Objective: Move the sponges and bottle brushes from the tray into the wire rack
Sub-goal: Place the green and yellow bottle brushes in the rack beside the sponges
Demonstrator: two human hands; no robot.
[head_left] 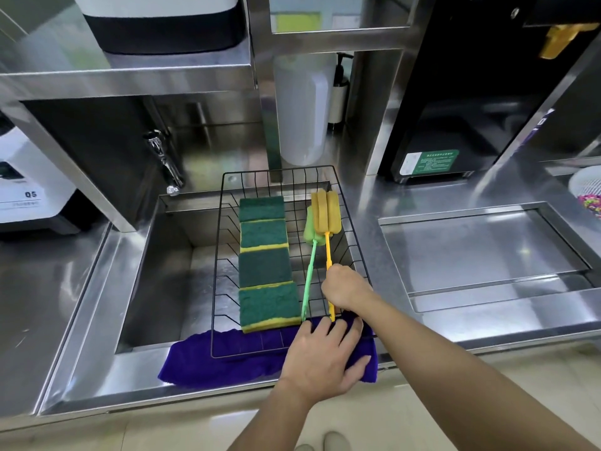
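Note:
A black wire rack [227, 242] sits over the steel sink. Several green-and-yellow sponges [265, 260] lie in a row down its left side. A green bottle brush [309, 255] and a yellow bottle brush [326, 211] lie side by side along the right side, sponge heads at the far end. My right hand [346, 288] is closed around the yellow brush's handle. My left hand [325, 356] lies flat, fingers apart, on the rack's near edge and the purple cloth [224, 362]. The tray is not in view.
The sink basin [169, 255] is under the rack, with a tap [166, 164] at its back left. A flat steel lid [478, 249] is set in the counter at the right. A white bottle [302, 112] stands behind the rack; a white basket [588, 190] sits far right.

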